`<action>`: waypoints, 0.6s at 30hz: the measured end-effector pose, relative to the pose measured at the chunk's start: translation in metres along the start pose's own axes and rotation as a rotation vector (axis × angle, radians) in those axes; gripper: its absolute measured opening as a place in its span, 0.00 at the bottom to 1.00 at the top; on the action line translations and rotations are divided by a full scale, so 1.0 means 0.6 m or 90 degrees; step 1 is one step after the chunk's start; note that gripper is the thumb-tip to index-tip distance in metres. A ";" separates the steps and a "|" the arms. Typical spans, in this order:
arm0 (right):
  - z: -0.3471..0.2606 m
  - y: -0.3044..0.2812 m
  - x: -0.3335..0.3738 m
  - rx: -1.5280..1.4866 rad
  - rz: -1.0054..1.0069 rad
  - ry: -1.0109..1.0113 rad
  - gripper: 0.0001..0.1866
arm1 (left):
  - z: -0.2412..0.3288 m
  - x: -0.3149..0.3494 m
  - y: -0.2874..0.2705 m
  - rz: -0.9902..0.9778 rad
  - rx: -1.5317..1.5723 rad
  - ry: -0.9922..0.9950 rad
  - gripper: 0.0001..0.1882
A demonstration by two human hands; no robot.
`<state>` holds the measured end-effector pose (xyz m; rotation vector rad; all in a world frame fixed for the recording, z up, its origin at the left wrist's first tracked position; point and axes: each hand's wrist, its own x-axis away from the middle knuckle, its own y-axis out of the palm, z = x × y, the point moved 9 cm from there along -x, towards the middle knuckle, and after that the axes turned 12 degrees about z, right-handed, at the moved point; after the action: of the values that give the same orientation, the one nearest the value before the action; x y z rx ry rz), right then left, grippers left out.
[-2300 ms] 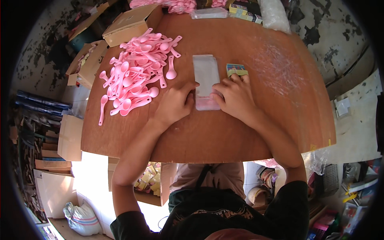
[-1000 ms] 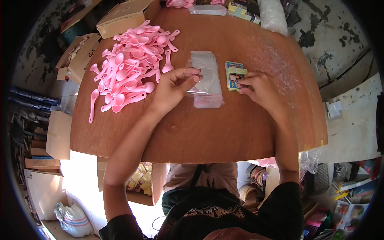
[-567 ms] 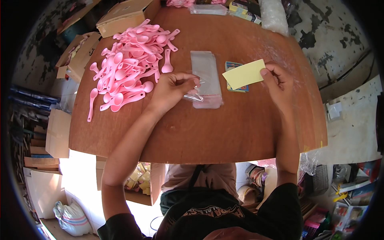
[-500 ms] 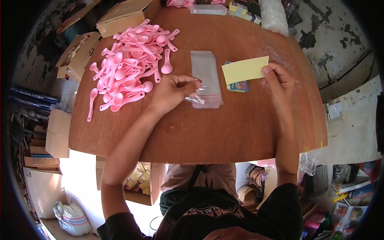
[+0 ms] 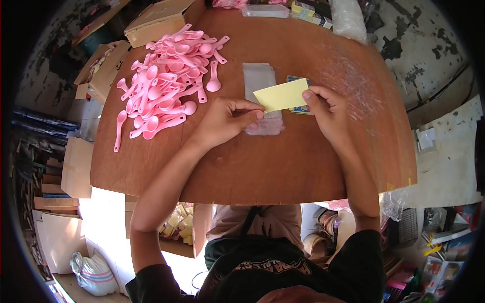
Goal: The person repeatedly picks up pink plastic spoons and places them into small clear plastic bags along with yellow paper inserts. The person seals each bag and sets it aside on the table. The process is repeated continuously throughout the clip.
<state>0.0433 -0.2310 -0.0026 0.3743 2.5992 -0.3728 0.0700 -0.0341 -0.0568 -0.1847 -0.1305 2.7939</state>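
A yellow card (image 5: 282,95) is pinched at its right edge between the thumb and fingers of the right hand (image 5: 327,112), which is closed on it. The card's left corner is met by the left hand (image 5: 228,120), whose fingers are curled together at the opening of a clear plastic bag (image 5: 261,97); whether that hand grips the bag or the card cannot be told. The bag lies flat on the round brown table (image 5: 262,161), just under the card. A small stack of printed cards (image 5: 299,96) is seen beside the right hand, partly hidden. A heap of pink plastic spoons (image 5: 169,81) is spread to the left, well apart from the hands. Cardboard boxes (image 5: 151,17) are stacked beyond the table's far left edge, above a cluttered floor.
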 end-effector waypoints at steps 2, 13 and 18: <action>-0.011 -0.012 -0.002 -0.042 0.044 0.012 0.11 | -0.007 0.001 -0.002 -0.003 -0.004 -0.030 0.11; -0.017 -0.008 -0.002 -0.063 0.028 -0.016 0.11 | 0.001 -0.003 -0.011 0.011 -0.023 0.034 0.10; -0.013 -0.010 -0.004 -0.048 0.033 -0.017 0.11 | 0.004 -0.003 -0.010 0.009 -0.039 0.047 0.10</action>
<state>0.0402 -0.2347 0.0064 0.4062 2.5633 -0.2607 0.0731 -0.0294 -0.0536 -0.3046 -0.1975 2.7944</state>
